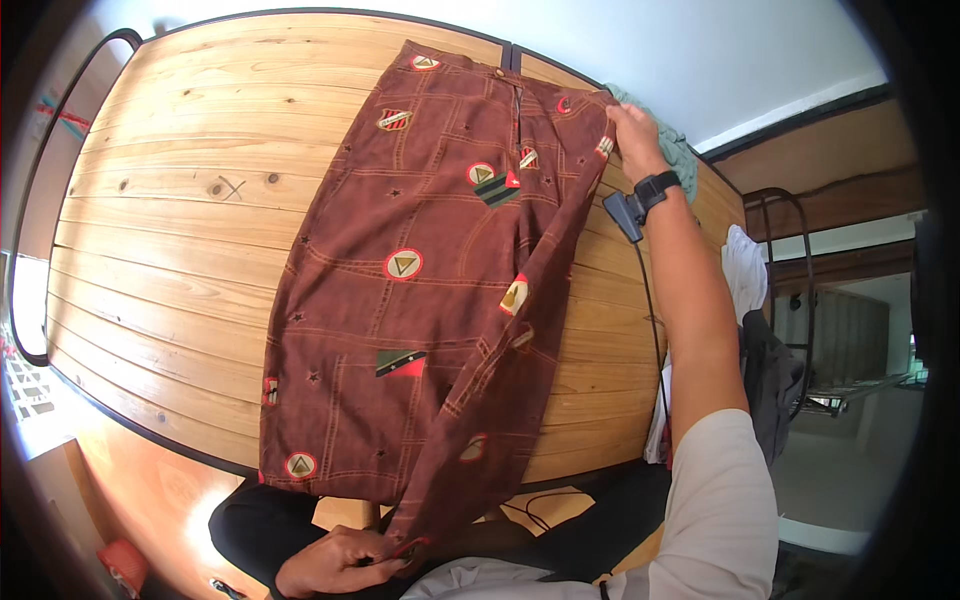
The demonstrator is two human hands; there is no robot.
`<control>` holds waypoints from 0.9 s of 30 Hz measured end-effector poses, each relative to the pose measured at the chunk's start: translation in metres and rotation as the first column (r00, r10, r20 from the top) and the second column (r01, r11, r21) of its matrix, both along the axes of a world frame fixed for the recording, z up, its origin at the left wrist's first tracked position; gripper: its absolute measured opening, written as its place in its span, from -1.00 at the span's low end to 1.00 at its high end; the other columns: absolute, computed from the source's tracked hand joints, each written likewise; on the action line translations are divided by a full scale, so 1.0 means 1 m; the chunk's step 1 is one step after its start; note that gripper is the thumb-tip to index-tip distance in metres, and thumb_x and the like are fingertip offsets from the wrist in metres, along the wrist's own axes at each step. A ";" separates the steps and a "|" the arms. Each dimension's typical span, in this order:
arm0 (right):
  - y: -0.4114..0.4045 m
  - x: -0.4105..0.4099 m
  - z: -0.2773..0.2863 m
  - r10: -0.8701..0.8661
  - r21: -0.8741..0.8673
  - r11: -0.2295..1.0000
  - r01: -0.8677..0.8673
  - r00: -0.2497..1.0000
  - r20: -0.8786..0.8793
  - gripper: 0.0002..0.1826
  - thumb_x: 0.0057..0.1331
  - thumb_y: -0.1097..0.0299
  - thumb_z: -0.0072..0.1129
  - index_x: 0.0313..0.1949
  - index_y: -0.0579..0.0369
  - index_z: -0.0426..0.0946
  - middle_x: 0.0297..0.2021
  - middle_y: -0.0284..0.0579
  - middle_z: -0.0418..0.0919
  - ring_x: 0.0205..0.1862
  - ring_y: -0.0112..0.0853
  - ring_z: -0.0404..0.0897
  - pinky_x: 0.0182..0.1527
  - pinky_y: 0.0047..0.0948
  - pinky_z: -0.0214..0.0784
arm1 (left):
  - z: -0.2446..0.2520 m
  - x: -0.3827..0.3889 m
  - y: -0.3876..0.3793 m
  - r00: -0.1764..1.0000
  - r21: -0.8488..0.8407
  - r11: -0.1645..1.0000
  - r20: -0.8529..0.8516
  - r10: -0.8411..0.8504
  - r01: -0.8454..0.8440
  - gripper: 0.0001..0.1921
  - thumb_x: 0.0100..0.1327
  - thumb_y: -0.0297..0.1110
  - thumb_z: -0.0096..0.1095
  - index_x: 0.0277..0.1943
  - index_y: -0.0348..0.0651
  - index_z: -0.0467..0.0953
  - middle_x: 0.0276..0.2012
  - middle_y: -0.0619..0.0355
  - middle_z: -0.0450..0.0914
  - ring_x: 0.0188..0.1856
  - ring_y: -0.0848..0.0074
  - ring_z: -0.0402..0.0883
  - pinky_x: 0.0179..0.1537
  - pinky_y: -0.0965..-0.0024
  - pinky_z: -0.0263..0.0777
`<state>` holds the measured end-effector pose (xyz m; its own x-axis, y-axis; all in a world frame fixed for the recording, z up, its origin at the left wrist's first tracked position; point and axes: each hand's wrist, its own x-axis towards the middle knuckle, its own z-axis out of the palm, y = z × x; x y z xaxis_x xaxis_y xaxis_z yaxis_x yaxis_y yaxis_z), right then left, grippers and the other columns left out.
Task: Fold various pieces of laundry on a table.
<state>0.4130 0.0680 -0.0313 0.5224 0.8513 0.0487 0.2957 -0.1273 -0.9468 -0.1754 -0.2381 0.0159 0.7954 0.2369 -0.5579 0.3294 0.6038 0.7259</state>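
Note:
A maroon printed garment [442, 217] with patches, flags, stars and light stitching lies lengthwise on a wooden slatted surface [187, 225], its waistband with a button at the far end. My right hand [636, 131] grips the waistband's right corner; a black strap with a small device and a cable is on that wrist. Near my lap, my left hand [341, 561] pinches the near end of the garment's right edge. Between the hands that edge is folded diagonally over the front. What lies beneath the fold is hidden.
Green cloth [664, 135] lies beyond my right hand. White cloth [744, 262] and dark cloth [765, 375] hang at the right by a metal rail [806, 277]. A black-framed rail [26, 187] stands at the left edge. A white wall rises behind.

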 end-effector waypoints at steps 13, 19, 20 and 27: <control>0.080 -0.145 0.039 0.254 0.022 0.967 -0.254 0.967 -0.027 -0.65 0.38 0.39 0.15 0.09 0.32 0.50 -0.19 -0.23 0.62 -0.21 -0.51 0.60 -0.12 -0.49 0.50 | -0.038 -0.079 -0.006 0.851 0.043 0.998 0.525 0.015 -0.044 -0.62 0.32 -0.16 0.26 -0.41 -0.39 0.61 -0.39 -0.13 0.69 -0.34 0.13 0.69 -0.27 0.21 0.49; 0.105 -0.205 0.015 0.291 0.094 0.956 -0.278 0.940 -0.176 -0.66 0.38 0.47 0.10 0.10 0.37 0.48 -0.10 -0.10 0.64 -0.09 -0.42 0.63 0.01 -0.44 0.52 | -0.034 -0.093 0.000 0.882 0.017 0.995 0.465 0.076 -0.095 -0.69 0.27 -0.26 0.25 -0.42 -0.41 0.61 -0.41 -0.15 0.68 -0.38 0.09 0.67 -0.32 0.20 0.48; 0.111 -0.208 0.007 0.267 0.095 0.963 -0.253 0.946 -0.184 -0.73 0.33 0.49 0.09 -0.02 0.32 0.62 -0.15 -0.20 0.66 -0.14 -0.50 0.56 -0.05 -0.51 0.44 | -0.034 -0.094 0.004 0.880 -0.011 0.998 0.470 0.065 -0.068 -0.71 0.26 -0.29 0.25 -0.43 -0.40 0.60 -0.42 -0.15 0.67 -0.39 0.09 0.67 -0.33 0.20 0.49; 0.123 -0.221 -0.009 0.267 0.047 0.964 -0.263 0.952 -0.149 -0.63 0.39 0.49 0.08 0.15 0.38 0.45 -0.04 -0.09 0.63 -0.07 -0.41 0.63 0.04 -0.41 0.53 | -0.039 -0.096 0.016 0.818 0.011 0.997 0.573 0.053 -0.072 -0.78 0.18 -0.38 0.26 -0.49 -0.38 0.57 -0.53 -0.09 0.62 -0.50 0.10 0.61 -0.43 0.19 0.41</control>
